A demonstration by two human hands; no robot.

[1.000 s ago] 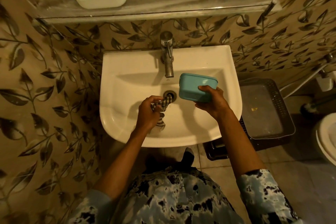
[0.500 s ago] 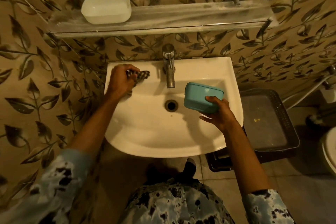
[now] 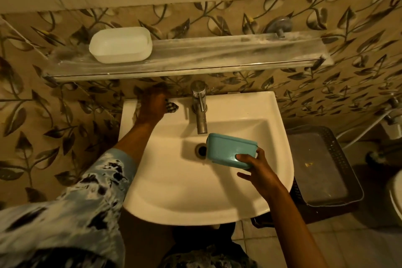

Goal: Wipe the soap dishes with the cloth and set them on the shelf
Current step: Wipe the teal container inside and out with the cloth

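Observation:
My right hand (image 3: 258, 171) holds a teal soap dish (image 3: 228, 149) with its lid on, above the right side of the white sink (image 3: 174, 198). My left hand (image 3: 152, 105) rests on the sink's back left ledge, closed on a dark checked cloth (image 3: 171, 107) that sticks out toward the tap. A white soap dish (image 3: 120, 44) sits on the left part of the glass shelf (image 3: 217, 54) above the sink.
A chrome tap (image 3: 199, 106) stands at the back middle of the sink, with the drain (image 3: 201, 150) below it. A dark plastic basket (image 3: 322, 167) stands to the right of the sink. The shelf's right half is bare. A toilet edge shows at the far right.
My left hand carried the cloth from the drain up to the sink's back left ledge. The teal dish stays in my right hand over the sink; the view has tilted upward.

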